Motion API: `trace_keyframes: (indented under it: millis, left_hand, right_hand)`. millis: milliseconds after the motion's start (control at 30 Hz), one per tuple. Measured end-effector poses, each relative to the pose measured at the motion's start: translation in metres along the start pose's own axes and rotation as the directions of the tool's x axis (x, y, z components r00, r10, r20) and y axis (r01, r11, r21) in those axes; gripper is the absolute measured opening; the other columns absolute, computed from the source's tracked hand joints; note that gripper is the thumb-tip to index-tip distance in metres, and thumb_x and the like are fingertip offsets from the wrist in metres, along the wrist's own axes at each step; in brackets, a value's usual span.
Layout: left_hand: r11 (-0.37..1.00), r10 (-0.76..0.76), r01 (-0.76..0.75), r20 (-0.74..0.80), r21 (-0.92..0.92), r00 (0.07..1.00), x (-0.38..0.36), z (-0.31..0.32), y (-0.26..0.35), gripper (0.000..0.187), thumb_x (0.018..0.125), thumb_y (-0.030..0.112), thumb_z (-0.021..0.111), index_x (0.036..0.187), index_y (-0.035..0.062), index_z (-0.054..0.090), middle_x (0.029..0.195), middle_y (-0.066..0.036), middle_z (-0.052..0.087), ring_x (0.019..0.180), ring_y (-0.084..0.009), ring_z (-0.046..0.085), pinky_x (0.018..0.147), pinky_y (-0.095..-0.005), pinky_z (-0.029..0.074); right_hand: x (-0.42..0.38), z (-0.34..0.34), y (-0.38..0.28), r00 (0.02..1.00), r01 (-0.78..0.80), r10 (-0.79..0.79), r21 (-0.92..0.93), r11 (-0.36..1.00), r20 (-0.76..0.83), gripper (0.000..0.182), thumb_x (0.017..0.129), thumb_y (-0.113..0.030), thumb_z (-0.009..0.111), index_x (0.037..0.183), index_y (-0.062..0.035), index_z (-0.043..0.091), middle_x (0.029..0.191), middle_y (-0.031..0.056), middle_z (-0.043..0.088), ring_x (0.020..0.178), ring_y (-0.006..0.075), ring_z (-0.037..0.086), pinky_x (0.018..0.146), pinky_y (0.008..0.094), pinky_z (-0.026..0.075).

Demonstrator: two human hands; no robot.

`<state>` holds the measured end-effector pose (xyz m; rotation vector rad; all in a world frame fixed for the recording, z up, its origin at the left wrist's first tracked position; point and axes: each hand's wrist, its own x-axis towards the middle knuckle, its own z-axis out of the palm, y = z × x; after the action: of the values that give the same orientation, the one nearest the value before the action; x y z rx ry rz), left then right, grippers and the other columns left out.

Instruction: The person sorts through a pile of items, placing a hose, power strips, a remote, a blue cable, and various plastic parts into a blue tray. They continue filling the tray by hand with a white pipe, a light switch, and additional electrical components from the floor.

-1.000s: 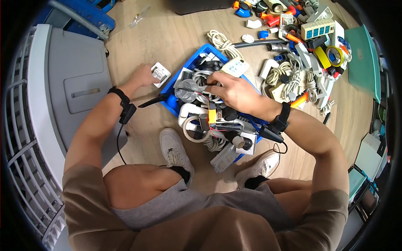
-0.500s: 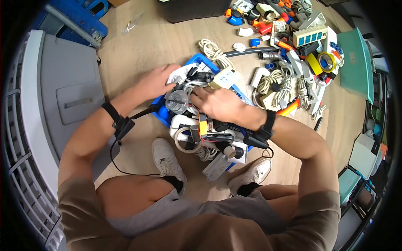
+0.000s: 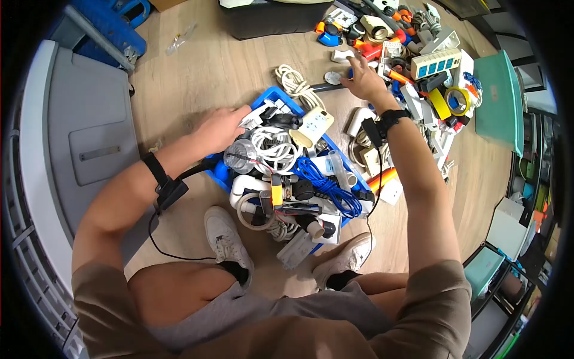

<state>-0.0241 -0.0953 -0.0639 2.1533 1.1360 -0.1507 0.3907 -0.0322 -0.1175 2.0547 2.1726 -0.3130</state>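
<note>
My left hand (image 3: 224, 127) is closed at the far left side of a blue basket (image 3: 278, 91), its fingertips against a white piece (image 3: 254, 116); what it grips is partly hidden. Above the floor pile, my right hand (image 3: 365, 81) reaches out with fingers apart, holding nothing I can see. Near its fingers lie a white round disc (image 3: 332, 78) and a white pipe fitting (image 3: 342, 55). The basket is heaped with a coiled white cable (image 3: 275, 149), a blue cable bundle (image 3: 329, 186), a cream socket strip (image 3: 314, 127), a clear round container (image 3: 240, 155) and white pipe elbows (image 3: 242, 186).
A spread of parts covers the floor at right, including a long socket strip (image 3: 435, 64) and yellow tape (image 3: 457, 100). A teal bin (image 3: 499, 102) stands beyond it. A black box (image 3: 272, 19) is at the back, a grey cabinet (image 3: 98, 143) at left.
My right hand has left the basket's contents and moved up and right to the floor pile, uncovering the white cable coil and blue cable bundle. My left hand stays at the basket's side.
</note>
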Motion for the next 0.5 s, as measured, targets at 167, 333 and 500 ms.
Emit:
trace_keyframes:
  millis: [167, 333, 500]
  left_hand:
    - [0.990, 0.130, -0.125, -0.083, 0.061, 0.988, -0.003, 0.011, -0.004, 0.039, 0.094, 0.018, 0.070, 0.129, 0.0090, 0.056, 0.104, -0.019, 0.065, 0.105, -0.0398, 0.063, 0.089, -0.0482, 0.051]
    - [0.976, 0.217, -0.215, -0.080, 0.043, 0.973, -0.002, 0.010, -0.012, 0.043, 0.094, 0.022, 0.071, 0.132, 0.0086, 0.057, 0.101, -0.017, 0.062, 0.101, -0.0384, 0.062, 0.087, -0.0472, 0.051]
    - [0.930, 0.342, -0.349, -0.070, -0.116, 0.937, 0.000, 0.005, -0.030, 0.055, 0.090, 0.021, 0.075, 0.139, 0.0062, 0.057, 0.109, -0.018, 0.062, 0.102, -0.0377, 0.062, 0.090, -0.0452, 0.051]
  right_hand:
    - [0.016, 0.016, -0.013, 0.998, -0.027, 0.024, -0.071, 0.997, -0.051, 0.088, 0.089, -0.066, 0.067, 0.156, -0.0185, 0.037, 0.155, 0.0241, 0.041, 0.136, 0.0453, 0.051, 0.107, 0.0529, 0.050]
    - [0.023, 0.027, -0.026, 0.993, -0.117, 0.120, -0.146, 0.982, 0.014, 0.086, 0.088, -0.075, 0.062, 0.154, -0.0240, 0.044, 0.154, 0.0204, 0.041, 0.140, 0.0449, 0.042, 0.105, 0.0586, 0.049]
    - [0.026, 0.044, -0.017, 0.994, 0.055, -0.045, -0.105, 0.993, 0.102, 0.064, 0.093, -0.069, 0.058, 0.141, -0.0270, 0.063, 0.147, 0.0182, 0.054, 0.145, 0.0386, 0.038, 0.107, 0.0645, 0.043]
